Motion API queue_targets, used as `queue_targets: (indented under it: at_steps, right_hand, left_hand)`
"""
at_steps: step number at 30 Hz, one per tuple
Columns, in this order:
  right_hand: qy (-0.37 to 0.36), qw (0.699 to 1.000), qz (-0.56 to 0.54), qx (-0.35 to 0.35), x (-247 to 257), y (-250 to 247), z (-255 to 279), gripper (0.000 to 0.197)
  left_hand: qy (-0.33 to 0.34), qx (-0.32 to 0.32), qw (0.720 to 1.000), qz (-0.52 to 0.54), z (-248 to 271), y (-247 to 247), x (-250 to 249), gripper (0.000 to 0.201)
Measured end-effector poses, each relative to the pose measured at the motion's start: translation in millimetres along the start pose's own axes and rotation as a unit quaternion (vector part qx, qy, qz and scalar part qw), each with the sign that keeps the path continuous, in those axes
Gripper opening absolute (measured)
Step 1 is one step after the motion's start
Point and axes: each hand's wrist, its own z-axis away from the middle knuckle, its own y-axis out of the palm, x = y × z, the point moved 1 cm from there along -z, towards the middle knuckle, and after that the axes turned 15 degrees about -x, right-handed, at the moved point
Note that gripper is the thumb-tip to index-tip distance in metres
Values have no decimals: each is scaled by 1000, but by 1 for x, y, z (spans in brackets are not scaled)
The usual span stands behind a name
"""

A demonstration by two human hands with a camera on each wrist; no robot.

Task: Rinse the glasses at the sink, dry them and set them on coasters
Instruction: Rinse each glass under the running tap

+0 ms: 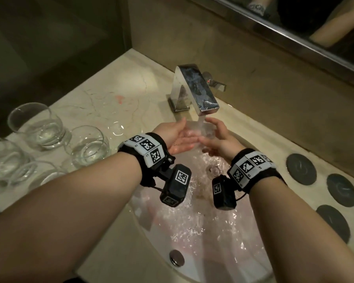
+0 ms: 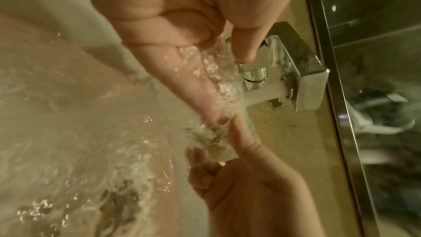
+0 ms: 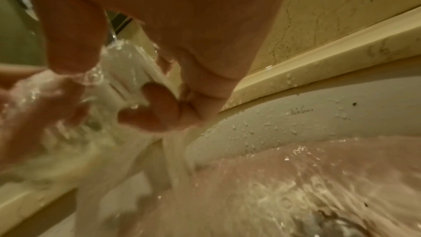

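Both hands are under the running faucet (image 1: 196, 89) over the sink (image 1: 192, 231), and a clear glass (image 1: 200, 131) is between them in the water stream. The left hand (image 1: 177, 137) lies palm up with nearly straight fingers under the glass. The right hand (image 1: 220, 137) curls its fingers and thumb around the glass from the other side — it has the grip. More glasses (image 1: 39, 127) stand on the tabletop (image 1: 114, 82) well left of the hands, and dark round coasters (image 1: 300, 169) lie to the right of the sink.
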Motion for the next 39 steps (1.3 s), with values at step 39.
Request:
queue_targets:
  at_steps: [39]
  right_hand:
    - [-53,990,106,-76,18,10,1,77]
  left_hand:
    - [-88,-62,990,93,-9,-17,13,16]
